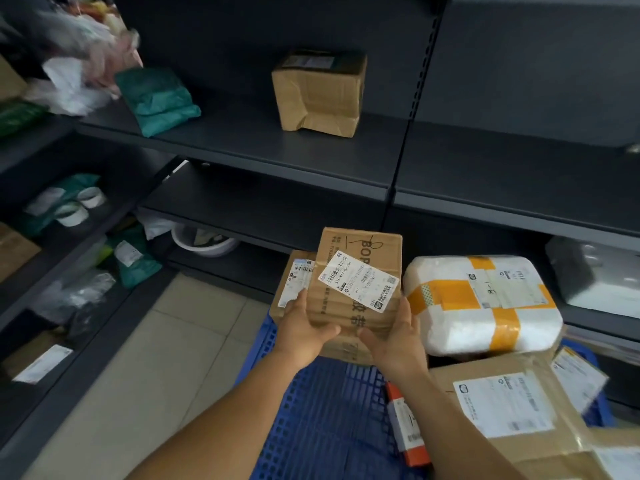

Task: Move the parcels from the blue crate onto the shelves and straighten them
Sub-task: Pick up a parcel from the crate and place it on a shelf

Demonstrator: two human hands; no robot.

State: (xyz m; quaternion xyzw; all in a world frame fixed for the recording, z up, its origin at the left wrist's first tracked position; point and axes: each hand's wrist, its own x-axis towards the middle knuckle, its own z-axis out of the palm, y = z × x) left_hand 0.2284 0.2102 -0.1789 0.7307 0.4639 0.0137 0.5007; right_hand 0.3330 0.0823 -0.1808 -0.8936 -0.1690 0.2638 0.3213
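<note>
Cardboard fills both my hands: I hold a small brown box (358, 289) above the blue crate (329, 420), with its white shipping label facing up at me and dark printed lettering running along its side. My left hand (304, 332) grips the box's near left corner, thumb lying across the front edge and fingers tucked under its side. My right hand (394, 336) clasps the near right corner the same way, thumb up along the right edge.

Just behind and to the left of this box, another brown box (294, 289) with a white label sits at the crate's far end. To the right lies a white foam parcel (485, 303) crossed by yellow tape bands, and nearer to me a large brown parcel (512, 410) with a big white label. A slim orange and white packet (403, 424) stands on edge against that parcel's left side, inside the crate.

Dark shelves rise ahead. On the middle shelf (249, 147) stands a dented brown carton (318, 93), well apart from a green plastic mailer (157, 100) that lies further left. Beside the mailer is a blurred heap of pale bags (76, 64). A white basin (204, 240) rests on the low shelf, and more green mailers and bags sit on the left-hand racks.
</note>
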